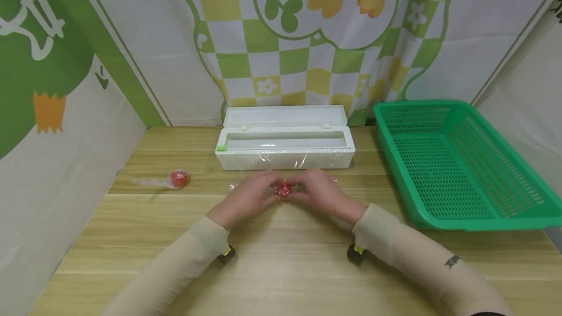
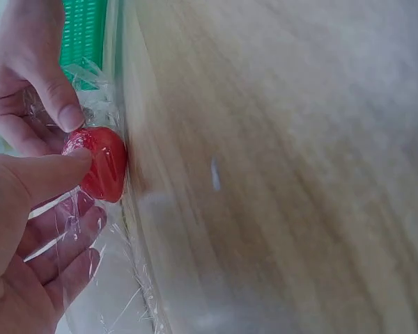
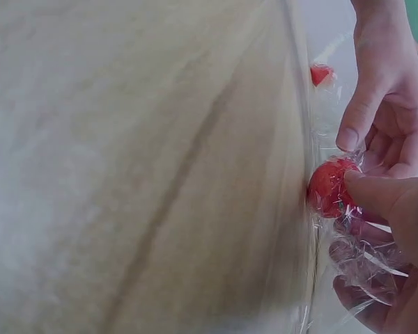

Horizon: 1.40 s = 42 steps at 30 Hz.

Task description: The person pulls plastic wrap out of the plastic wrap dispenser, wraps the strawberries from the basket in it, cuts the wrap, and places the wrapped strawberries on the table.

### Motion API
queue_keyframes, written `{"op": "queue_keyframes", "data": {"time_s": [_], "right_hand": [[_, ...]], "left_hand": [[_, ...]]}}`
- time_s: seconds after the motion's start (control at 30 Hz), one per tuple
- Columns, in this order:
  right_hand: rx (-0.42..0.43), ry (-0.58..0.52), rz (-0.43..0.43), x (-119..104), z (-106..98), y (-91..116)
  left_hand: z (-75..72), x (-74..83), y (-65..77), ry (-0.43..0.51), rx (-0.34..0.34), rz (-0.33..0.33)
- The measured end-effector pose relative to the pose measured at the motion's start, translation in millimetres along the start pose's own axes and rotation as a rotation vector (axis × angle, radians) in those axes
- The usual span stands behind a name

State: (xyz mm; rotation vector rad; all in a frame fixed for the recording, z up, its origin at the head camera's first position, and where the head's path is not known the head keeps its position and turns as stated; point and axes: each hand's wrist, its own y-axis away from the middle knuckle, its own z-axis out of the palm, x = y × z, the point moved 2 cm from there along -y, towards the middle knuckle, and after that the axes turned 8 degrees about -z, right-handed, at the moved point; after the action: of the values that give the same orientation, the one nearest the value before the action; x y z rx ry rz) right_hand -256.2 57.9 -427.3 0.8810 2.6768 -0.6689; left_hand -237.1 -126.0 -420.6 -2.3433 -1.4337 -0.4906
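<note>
A small red fruit-like thing (image 1: 283, 190), glossy and rounded, sits in clear cling film just in front of a white cling film box. My left hand (image 1: 252, 190) pinches it from the left; in the left wrist view the thumb lies on its red surface (image 2: 110, 163) and the other fingers are under the film. My right hand (image 1: 322, 191) pinches the other side, and the right wrist view shows that thumb against the wrapped fruit (image 3: 327, 188). Crumpled film (image 3: 369, 268) spreads around the fingers. Which exact fruit it is, I cannot tell.
The white cling film box (image 1: 285, 160) stands behind the hands with its lid raised. On the left lies another red piece (image 1: 179, 178) wrapped in film with a twisted tail. A green plastic basket (image 1: 421, 208) stands at the right. Printed curtains (image 1: 281, 62) hang behind the wooden table (image 1: 281, 267).
</note>
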Motion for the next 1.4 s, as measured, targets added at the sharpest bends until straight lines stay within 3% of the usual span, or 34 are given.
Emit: {"op": "queue_keyframes", "data": {"time_s": [0.3,0.63,0.97,1.2,1.4], "right_hand": [[-0.035,0.056,0.052,0,0,-2],[0.063,0.071,-0.037,-4,0,-5],[0.042,0.071,-0.047,-5,0,-8],[0.049,0.062,-0.063,-7,-1,-8],[0.034,0.061,-0.039,-6,0,-8]], "left_hand": [[0.1,-1.1,-5.9,-0.008,-0.011,-0.036],[-1.3,-3.2,-6.4,-0.025,-0.010,-0.043],[-8.2,-6.0,2.6,0.003,-0.006,-0.052],[-30.6,-14.2,16.0,0.015,0.091,-0.033],[-52.5,-26.7,25.3,-0.064,0.201,-0.049]]}}
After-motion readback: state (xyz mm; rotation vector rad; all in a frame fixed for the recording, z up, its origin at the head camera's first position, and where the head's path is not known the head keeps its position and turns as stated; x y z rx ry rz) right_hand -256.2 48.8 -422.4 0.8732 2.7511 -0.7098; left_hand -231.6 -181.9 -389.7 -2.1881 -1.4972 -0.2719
